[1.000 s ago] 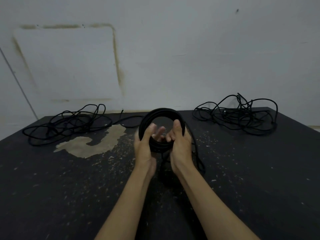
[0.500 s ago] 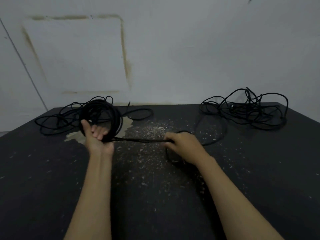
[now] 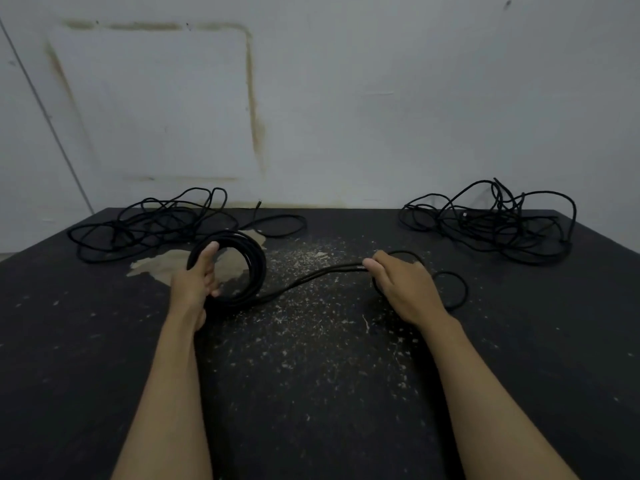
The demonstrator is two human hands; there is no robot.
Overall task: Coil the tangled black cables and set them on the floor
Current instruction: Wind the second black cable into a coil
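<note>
A black cable coil (image 3: 255, 268) stands upright on the dark floor (image 3: 311, 375), left of centre. My left hand (image 3: 197, 285) grips the coil's near left side, thumb up along the ring. A loose strand (image 3: 311, 277) runs from the coil's bottom rightward into my right hand (image 3: 401, 289), which pinches it. The strand's free tail loops on the floor (image 3: 457, 289) behind that hand. Two tangled black cable piles lie by the wall: one at far left (image 3: 156, 223), one at far right (image 3: 491, 223).
A white wall (image 3: 346, 98) with brownish stain marks rises right behind the piles. The floor has a worn tan patch (image 3: 156, 265) by the coil and pale flecks in the middle.
My hands, first together on the coil at centre, parted. The left carried the coil leftward; the right drew a strand out to the right, now farther apart than half a second ago.
</note>
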